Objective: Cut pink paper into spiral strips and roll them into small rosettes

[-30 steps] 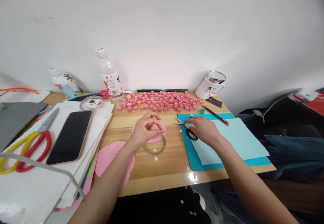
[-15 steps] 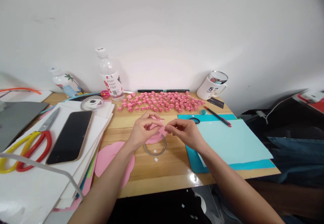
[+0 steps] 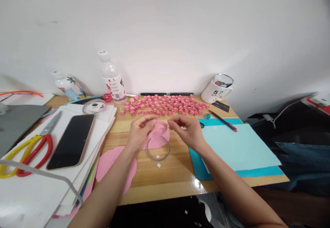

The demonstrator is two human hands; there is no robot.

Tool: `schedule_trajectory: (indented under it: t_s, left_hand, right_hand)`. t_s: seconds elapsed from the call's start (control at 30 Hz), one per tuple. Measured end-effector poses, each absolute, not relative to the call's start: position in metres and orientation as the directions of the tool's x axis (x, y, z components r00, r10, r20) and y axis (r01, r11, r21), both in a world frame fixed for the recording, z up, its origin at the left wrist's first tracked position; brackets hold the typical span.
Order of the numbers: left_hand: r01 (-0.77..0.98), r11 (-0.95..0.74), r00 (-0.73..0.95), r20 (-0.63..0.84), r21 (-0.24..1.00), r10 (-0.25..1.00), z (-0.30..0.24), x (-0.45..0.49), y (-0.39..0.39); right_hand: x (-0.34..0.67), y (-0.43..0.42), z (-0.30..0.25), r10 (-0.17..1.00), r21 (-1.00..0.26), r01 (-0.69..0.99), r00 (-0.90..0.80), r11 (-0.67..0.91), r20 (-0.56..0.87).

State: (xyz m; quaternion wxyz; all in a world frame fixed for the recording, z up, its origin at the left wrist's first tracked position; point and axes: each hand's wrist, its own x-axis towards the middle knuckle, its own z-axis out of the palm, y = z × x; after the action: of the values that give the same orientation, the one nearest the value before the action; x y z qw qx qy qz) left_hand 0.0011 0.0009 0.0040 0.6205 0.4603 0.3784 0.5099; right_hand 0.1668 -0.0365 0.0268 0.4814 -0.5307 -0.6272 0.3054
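My left hand (image 3: 140, 132) is curled, its fingertips closed on the left edge of a pink paper piece (image 3: 159, 132) cut in a spiral. My right hand (image 3: 187, 131) pinches the same piece at its right edge. The two hands are close together over the wooden desk (image 3: 170, 176). A clear tape ring (image 3: 157, 149) lies just in front of them. Behind them, several small pink paper roses (image 3: 165, 105) are spread in rows. The black handle of small scissors (image 3: 201, 125) shows behind my right hand, on the blue paper sheets (image 3: 237, 145).
A phone (image 3: 72, 140) and red-and-yellow scissors (image 3: 28, 149) lie on white sheets at the left. Two bottles (image 3: 111, 78), a tape roll (image 3: 94, 106), a white mug (image 3: 217, 90), a red pen (image 3: 223, 121) and a pink paper circle (image 3: 114, 162) are also on the desk.
My right hand left the small scissors on the blue paper and moved left to meet my left hand at the pink paper piece. The view shifted slightly.
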Motion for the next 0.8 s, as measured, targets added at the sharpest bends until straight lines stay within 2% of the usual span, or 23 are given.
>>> schedule_trajectory:
  t_s: [0.07, 0.3, 0.5, 0.8]
  left_hand:
    - [-0.348, 0.078, 0.184, -0.013, 0.934, 0.983, 0.004, 0.001, 0.002]
    - [-0.399, 0.116, 0.096, -0.085, 0.910, 0.992, 0.005, 0.002, 0.003]
    - [-0.221, 0.214, 0.141, -0.186, 0.951, 0.972, 0.001, 0.006, 0.000]
    - [-0.060, 0.125, 0.150, -0.114, 0.990, 0.982, -0.007, 0.003, 0.002]
  right_hand:
    - [0.165, -0.030, 0.023, 0.954, -0.907, 0.324, 0.037, 0.271, 0.298]
    - [0.162, -0.019, 0.004, 0.990, -0.992, 0.038, -0.076, 0.123, 0.119]
    - [0.161, -0.020, -0.011, 0.999, -0.998, -0.035, 0.006, -0.043, -0.044]
    - [0.159, -0.023, -0.013, 0.990, -0.986, -0.091, -0.053, -0.139, -0.134]
